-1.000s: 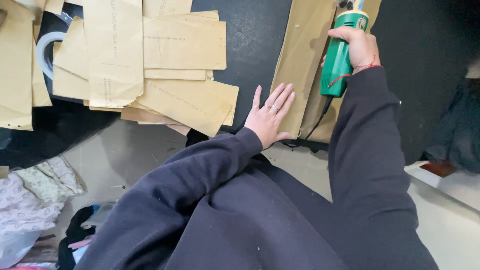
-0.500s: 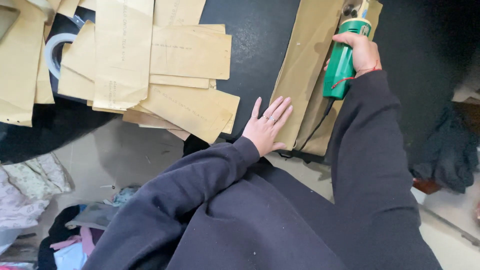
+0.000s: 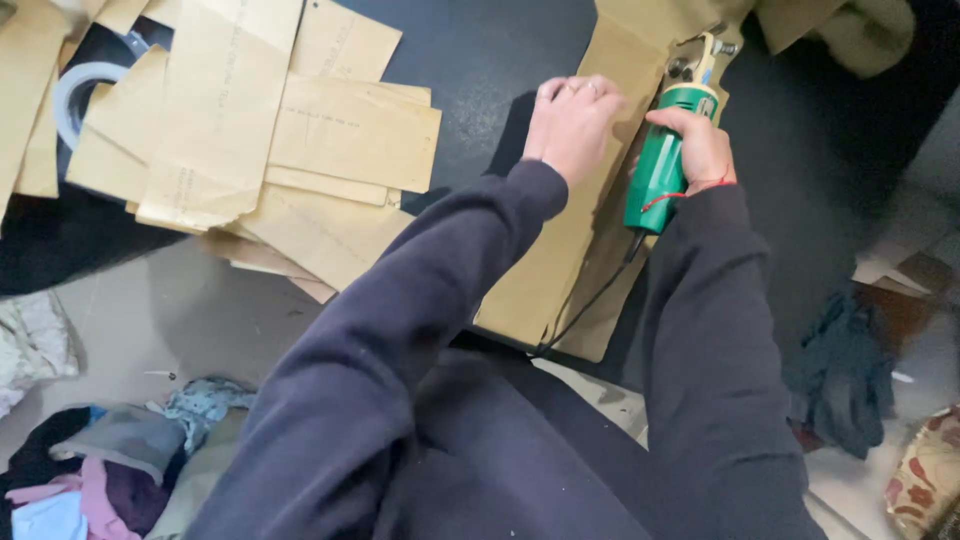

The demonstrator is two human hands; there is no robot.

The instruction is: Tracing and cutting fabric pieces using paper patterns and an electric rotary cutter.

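Observation:
My right hand (image 3: 700, 145) grips a green electric cutter (image 3: 662, 160) with a yellowish head, upright on a long tan paper pattern piece (image 3: 560, 260) that lies on black fabric (image 3: 500, 70). A black cord runs from the tool's base back toward me. My left hand (image 3: 570, 120) rests palm down on the same pattern piece, just left of the tool, fingers curled slightly. Both arms wear dark sleeves.
A pile of tan paper pattern pieces (image 3: 250, 140) lies at the left, partly over a roll of tape (image 3: 75, 95). Cloth scraps (image 3: 100, 470) lie on the floor at lower left. A dark garment (image 3: 840, 370) lies on the floor at right.
My left hand has moved forward along the pattern piece, from its near end up beside the cutter. The view has shifted closer; the right hand keeps hold of the tool.

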